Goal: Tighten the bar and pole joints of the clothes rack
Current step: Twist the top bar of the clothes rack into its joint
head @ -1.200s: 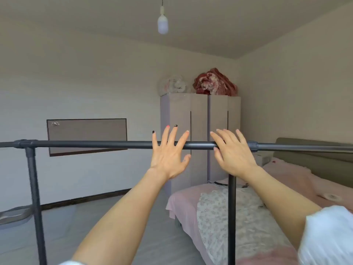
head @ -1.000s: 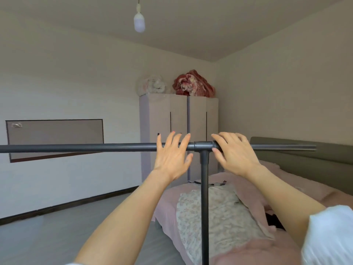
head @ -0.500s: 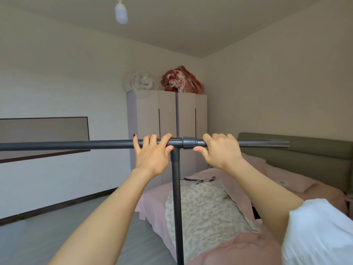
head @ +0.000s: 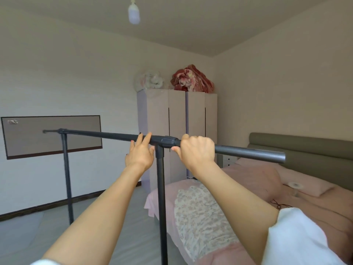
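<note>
Now right hand [head: 196, 150] is fisted tight round the bar [head: 248, 151], just right of the T-joint [head: 162, 142]. Left hand [head: 140, 153] grip loose, fingers splayed on bar left of joint.

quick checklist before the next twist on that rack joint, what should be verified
1. Right hand wrapped around the top bar just right of the collar: ok.
2. Left hand bracing the bar: not ok, fingers rest loosely, not closed.
3. Collar clear of fingers: ok.
4. Near pole seated in the T-joint: cannot tell how tight.
5. Far pole upright under the bar: ok.
6. Bar's free end clear of the headboard: cannot tell.
</note>
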Motion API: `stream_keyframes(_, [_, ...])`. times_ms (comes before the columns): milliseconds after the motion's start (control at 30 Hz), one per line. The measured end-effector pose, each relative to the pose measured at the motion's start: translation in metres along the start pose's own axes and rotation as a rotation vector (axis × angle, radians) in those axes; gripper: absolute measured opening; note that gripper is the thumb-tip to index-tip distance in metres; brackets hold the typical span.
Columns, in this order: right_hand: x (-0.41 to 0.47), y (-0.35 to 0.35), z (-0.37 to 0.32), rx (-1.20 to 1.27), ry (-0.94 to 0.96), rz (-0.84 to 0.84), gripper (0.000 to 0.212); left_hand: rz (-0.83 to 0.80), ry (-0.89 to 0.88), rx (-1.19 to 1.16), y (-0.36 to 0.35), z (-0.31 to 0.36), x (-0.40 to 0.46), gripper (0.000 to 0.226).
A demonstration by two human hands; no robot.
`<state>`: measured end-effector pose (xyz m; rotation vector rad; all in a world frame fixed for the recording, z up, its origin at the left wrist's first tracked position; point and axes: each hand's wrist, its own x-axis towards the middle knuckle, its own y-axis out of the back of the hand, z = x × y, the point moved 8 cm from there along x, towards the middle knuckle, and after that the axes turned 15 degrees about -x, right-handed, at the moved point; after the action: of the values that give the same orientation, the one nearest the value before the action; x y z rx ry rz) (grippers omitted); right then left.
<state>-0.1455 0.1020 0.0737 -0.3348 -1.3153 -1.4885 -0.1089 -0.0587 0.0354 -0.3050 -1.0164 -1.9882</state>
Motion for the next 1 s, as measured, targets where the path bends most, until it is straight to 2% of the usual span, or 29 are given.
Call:
stream_keyframes(133, [0.000,0.002,-0.007,-0.037,0.054,-0.025,0.017,-0.055,-0.104,0.056,0.000,0.010,-0.009,0.061])
stream_keyframes(233, [-0.003,0.006,-0.003,-0.023,0.142,-0.044,0.020,-0.088,-0.222,0.053,-0.009,0.030,-0.020,0.064])
stream_keyframes(300, [-0.005,0.009,0.008,-0.002,0.179,-0.094,0.026,-0.068,-0.237,0.048,-0.009,0.038,-0.023,0.056])
stream_keyframes(433, [-0.015,0.003,0.050,0.031,0.135,-0.278,0.048,-0.019,-0.215,0.078,-0.006,0.042,-0.022,0.045])
stream_keyframes(533, [-0.021,0.004,0.058,-0.005,0.092,-0.271,0.052,0.003,-0.199,0.103,-0.014,0.049,-0.023,0.045])
stream_keyframes(667, [-0.013,0.008,0.031,-0.033,0.087,-0.223,0.052,0.010,-0.116,-0.043,-0.012,0.032,-0.023,0.057])
stream_keyframes(800, [0.003,0.010,-0.007,-0.011,0.079,-0.262,0.049,-0.028,-0.023,-0.105,0.006,-0.012,-0.026,0.069])
stream_keyframes(1000, [0.029,0.019,-0.077,0.059,0.058,-0.303,0.037,-0.061,0.125,-0.088,0.041,-0.083,-0.040,0.069])
